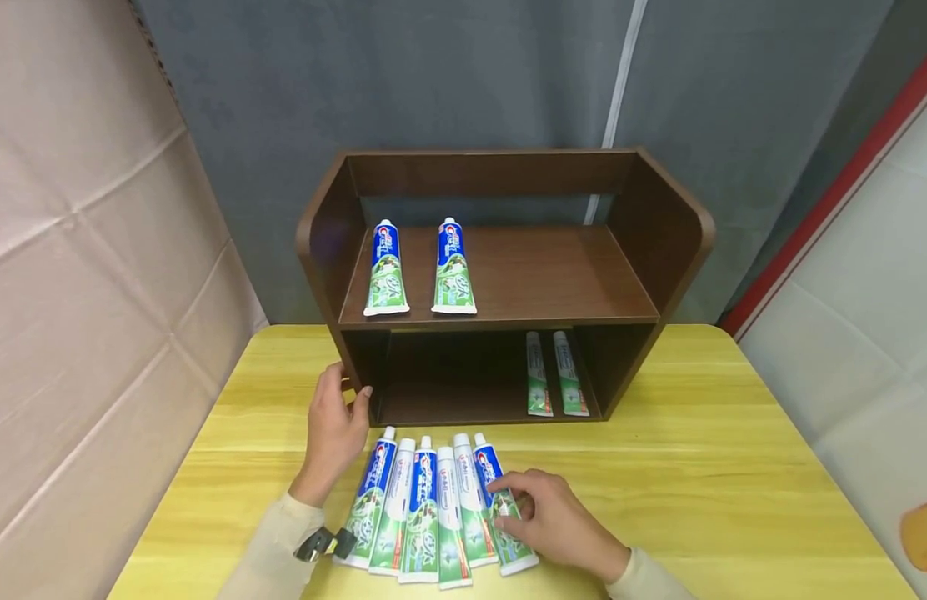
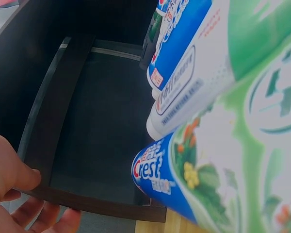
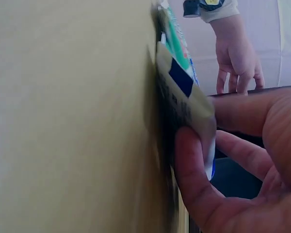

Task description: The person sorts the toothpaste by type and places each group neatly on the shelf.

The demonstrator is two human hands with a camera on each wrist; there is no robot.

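My right hand pinches the Crest toothpaste tube at the right end of a row on the table, thumb on one side and fingers on the other. The right wrist view shows this tube edge-on, its back tilted up off the tabletop. My left hand grips the lower left side panel of the dark brown shelf; in the left wrist view the thumb and fingers lie on opposite sides of the panel edge. Beside the pinched tube lie white-and-green toothpaste tubes and blue-and-green Crest tubes, caps toward the shelf.
Two Crest tubes lie on the left half of the upper board. On the right of the lower compartment are two white-and-green tubes. The shelf stands on a yellow wood-grain table before a grey curtain.
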